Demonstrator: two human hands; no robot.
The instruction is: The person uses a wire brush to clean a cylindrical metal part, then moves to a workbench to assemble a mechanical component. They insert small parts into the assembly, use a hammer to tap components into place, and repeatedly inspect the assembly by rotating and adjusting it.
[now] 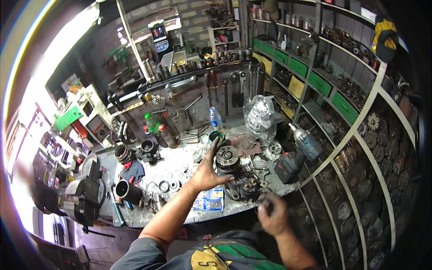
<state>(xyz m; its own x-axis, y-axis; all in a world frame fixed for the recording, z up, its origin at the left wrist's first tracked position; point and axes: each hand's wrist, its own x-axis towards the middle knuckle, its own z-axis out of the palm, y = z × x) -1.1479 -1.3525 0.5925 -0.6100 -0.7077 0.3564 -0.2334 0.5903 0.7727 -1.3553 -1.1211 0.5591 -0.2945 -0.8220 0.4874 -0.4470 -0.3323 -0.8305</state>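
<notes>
My left hand (208, 173) is curled round the left side of a dark cylindrical machine part (227, 156), fingers behind it and thumb in front. The part stands upright on the workbench, its round top face showing a ring of holes. Just past the bench's front edge, my right hand (275, 217) is closed and smeared by motion. A small dark object shows at its fingers, too blurred to name. Close to the cylindrical part, a smaller dark metal assembly (249, 186) sits on its near right. A blue-and-white packet (209, 200) lies near my left wrist.
Beyond the part stand a green-rimmed cup (217, 136), a plastic bottle (215, 118) and a bag-wrapped metal part (261, 119). A cordless tool (288, 166) and spray can (307, 141) are on the right. A black cylinder (128, 192) and bearing rings (164, 185) lie left.
</notes>
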